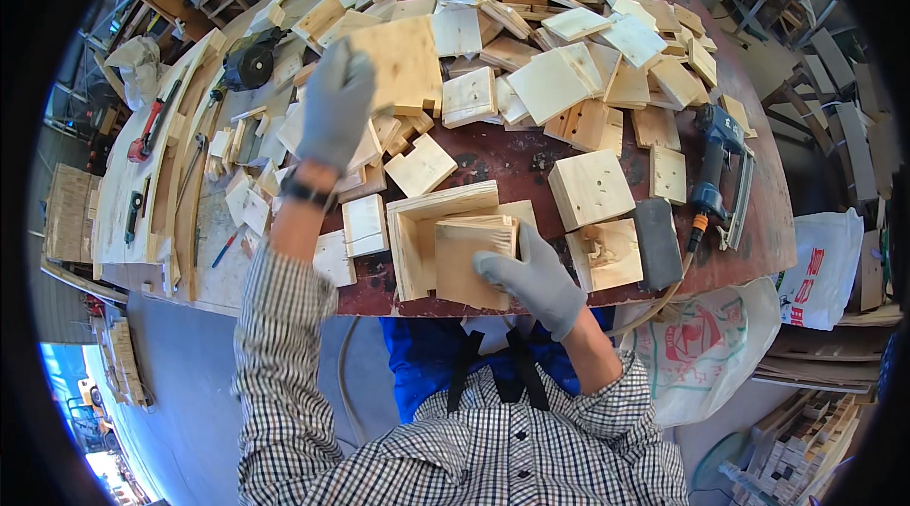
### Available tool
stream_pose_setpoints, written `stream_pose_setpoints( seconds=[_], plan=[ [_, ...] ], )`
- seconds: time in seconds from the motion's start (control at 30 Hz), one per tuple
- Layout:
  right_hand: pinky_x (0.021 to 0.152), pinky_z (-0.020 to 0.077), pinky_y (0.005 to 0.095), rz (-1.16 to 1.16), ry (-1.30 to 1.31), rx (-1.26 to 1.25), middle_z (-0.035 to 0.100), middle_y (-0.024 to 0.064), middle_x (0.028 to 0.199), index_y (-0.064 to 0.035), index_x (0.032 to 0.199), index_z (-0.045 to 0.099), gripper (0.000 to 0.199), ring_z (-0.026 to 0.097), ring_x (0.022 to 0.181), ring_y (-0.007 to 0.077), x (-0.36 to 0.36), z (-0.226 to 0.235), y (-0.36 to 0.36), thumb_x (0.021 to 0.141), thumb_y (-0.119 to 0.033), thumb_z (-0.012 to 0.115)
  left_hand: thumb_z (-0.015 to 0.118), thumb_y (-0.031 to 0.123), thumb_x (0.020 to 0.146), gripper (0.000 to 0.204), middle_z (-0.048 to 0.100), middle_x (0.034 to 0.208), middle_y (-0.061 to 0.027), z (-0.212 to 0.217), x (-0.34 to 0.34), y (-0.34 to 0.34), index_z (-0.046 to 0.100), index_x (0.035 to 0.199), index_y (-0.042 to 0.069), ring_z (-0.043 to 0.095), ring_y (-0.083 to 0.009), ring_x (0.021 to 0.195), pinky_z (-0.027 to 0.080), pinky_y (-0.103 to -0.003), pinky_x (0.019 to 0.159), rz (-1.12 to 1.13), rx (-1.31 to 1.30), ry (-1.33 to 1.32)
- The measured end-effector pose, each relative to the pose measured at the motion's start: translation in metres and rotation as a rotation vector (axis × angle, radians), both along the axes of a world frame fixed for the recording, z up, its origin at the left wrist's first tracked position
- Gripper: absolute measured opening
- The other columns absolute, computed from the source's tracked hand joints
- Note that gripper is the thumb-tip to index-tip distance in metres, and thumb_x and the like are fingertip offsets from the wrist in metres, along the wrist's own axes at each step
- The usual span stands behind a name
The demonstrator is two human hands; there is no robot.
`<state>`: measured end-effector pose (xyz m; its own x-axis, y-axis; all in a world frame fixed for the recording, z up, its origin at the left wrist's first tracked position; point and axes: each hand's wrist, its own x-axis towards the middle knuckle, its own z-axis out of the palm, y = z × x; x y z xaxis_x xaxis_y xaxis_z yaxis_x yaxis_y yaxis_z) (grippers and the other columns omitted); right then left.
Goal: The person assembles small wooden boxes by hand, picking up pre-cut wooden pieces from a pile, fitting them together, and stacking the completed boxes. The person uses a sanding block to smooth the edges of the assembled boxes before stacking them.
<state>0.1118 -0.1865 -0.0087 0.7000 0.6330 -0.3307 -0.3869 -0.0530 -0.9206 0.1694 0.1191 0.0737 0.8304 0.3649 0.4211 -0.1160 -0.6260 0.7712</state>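
Note:
My left hand (338,108), in a grey glove with a dark band at the wrist, is raised over the far left of the work and closed on the edge of a square plywood board (403,61). Near the table's front edge, my right hand (538,283), also gloved, grips a small squarish plywood piece (464,264), thumb on its face. That piece stands in front of an open wooden box frame (409,222) and hides part of it. Just right lie a pale wooden block (590,189) and a knotty wood block (609,255).
A large heap of plywood offcuts (559,80) covers the table's far side. A pneumatic nail gun (718,170) with a hose lies right, beside a dark grey block (656,243). Leftward are a black reel-like tool (248,65), long planks and a red-handled tool (145,132).

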Motion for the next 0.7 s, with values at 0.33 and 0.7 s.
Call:
stream_pose_setpoints(
  seconds=[0.33,0.7],
  plan=[
    [0.104,0.0549,0.0334,-0.003,0.222,0.260,0.066,0.0152,0.135,0.0092,0.151,0.048,0.074,0.067,0.121,0.0187,-0.013,0.014,0.004,0.096,-0.030,0.077,0.057,0.012,0.104,0.062,0.063,0.126,-0.0115,-0.011,-0.201,-0.111,0.040,0.161,-0.004,0.066,-0.0088,0.102,0.057,-0.025,0.080,0.026,-0.442,0.298],
    [0.090,0.0588,0.0274,0.165,0.080,0.048,0.071,0.0120,0.126,0.0079,0.143,0.059,0.063,0.071,0.104,0.0134,0.012,0.001,0.028,0.102,-0.038,0.075,0.070,0.005,0.096,0.050,0.066,0.115,-0.0095,-0.036,-0.223,-0.115,0.051,0.142,-0.005,0.060,-0.0083,0.090,0.046,-0.020,0.074,0.332,-0.986,-0.060]
  ],
)
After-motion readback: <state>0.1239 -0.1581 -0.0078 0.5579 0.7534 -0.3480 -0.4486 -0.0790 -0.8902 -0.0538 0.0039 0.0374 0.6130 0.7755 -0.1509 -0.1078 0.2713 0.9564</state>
